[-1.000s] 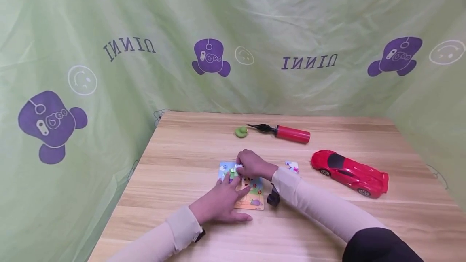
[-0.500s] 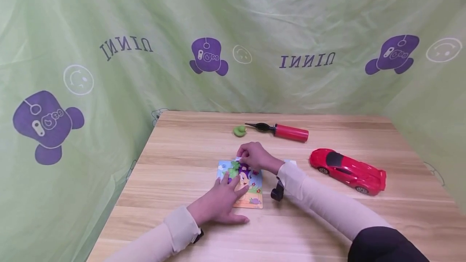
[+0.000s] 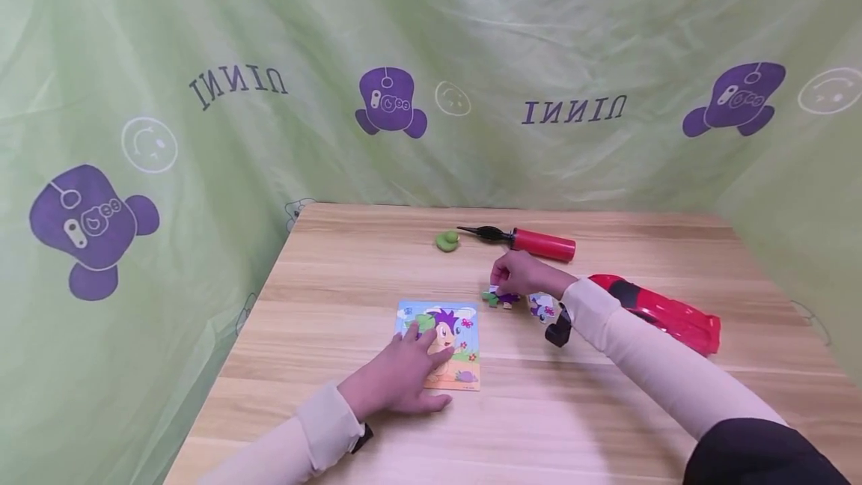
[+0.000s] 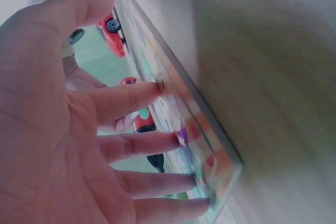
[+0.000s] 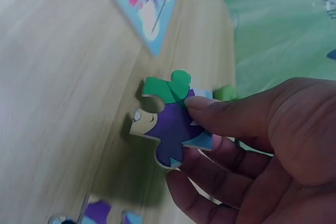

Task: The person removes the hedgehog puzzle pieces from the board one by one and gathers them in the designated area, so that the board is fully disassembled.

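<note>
A square cartoon puzzle board (image 3: 469,365) lies on the table in the head view. My left hand (image 3: 399,371) rests on its left part with fingers spread, and the left wrist view has several fingertips (image 4: 152,88) touching the board's surface. To the right of the board, my right hand (image 3: 527,274) pinches a jigsaw piece (image 5: 176,116), purple and green with a cream corner, between thumb and fingers. In the right wrist view the piece is held low over the wood. Another jigsaw piece (image 3: 542,307) lies close by on the right, partly hidden near the right wrist.
Behind the hands are a green toy duck (image 3: 447,241) and a red hand pump (image 3: 544,244) with a black nozzle. A red toy car (image 3: 673,320) stands at the right, partly covered by the right sleeve. Green printed cloth (image 3: 471,163) surrounds the wooden table.
My right hand has lifted the jigsaw piece off the board's upper edge and carried it right, beside the other loose piece. My left hand stays on the board, which has shifted slightly left.
</note>
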Tool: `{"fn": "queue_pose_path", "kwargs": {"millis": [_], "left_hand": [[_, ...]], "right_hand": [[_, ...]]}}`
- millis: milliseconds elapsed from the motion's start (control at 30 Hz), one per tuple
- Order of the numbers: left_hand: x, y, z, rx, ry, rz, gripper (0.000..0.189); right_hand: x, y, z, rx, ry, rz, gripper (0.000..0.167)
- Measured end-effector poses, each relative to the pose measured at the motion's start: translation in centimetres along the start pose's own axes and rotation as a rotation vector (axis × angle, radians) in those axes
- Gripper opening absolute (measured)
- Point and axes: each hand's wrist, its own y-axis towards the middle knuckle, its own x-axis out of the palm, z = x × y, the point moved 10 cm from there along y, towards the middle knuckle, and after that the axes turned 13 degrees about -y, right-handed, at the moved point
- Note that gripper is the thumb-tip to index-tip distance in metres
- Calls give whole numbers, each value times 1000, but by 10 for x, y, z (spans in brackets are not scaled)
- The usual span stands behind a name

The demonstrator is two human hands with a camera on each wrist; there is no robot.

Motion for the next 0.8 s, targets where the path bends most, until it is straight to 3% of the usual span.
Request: {"fn": "queue_pose_path", "kwargs": {"millis": [267,433,600,800], "left_hand": [[3,-3,0,-4,32,-18,77],[0,-4,2,-2,48,5,76],[-1,-7,3,-4,57,29,78],[4,-8,4,-17,33,0,87]], "right_hand": [[7,2,10,22,-10,-41,6],[-1,3,1,8,-82,52,9],[-8,3,-36,-89,-142,184,12],[12,12,-104,-302,-169,177,10]]}}
